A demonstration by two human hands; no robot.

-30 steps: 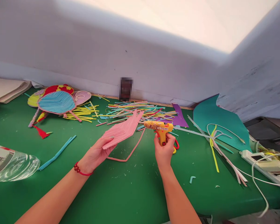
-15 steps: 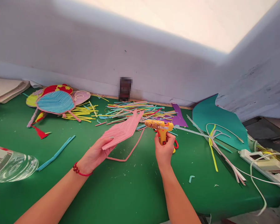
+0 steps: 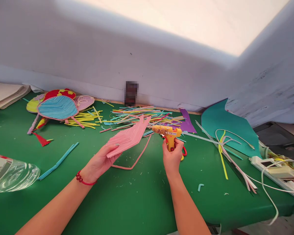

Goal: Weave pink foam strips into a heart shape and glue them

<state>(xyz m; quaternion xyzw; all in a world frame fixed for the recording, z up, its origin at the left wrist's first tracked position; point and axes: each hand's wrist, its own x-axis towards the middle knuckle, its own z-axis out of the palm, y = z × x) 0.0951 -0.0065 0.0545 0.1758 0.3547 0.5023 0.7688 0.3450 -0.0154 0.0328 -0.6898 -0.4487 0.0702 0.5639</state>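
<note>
My left hand [image 3: 101,161] pinches a flat pink panel [image 3: 127,137] made of bent pipe cleaners laid side by side, tilted up above the table. In my right hand [image 3: 172,158] is a yellow glue gun [image 3: 170,132], its nozzle pointing left close to the panel's right edge. A clear glue stick [image 3: 202,138] sticks out of the back of the gun. On the table below the panel lies a bent pink pipe cleaner [image 3: 132,167]. Scissors with a red handle [image 3: 184,150] lie partly hidden behind my right hand.
A pile of cut pipe cleaners [image 3: 142,114] lies along the wall. Finished-looking fans [image 3: 57,107] stand at the left, near a plastic bottle [image 3: 13,173] and blue pipe cleaners [image 3: 60,161]. At the right are a teal sheet [image 3: 230,127], a bundle of strips [image 3: 235,163] and a power strip [image 3: 275,176].
Both hands keep nearly the same pose, with the panel and the glue gun held as before. The view has shifted very slightly.
</note>
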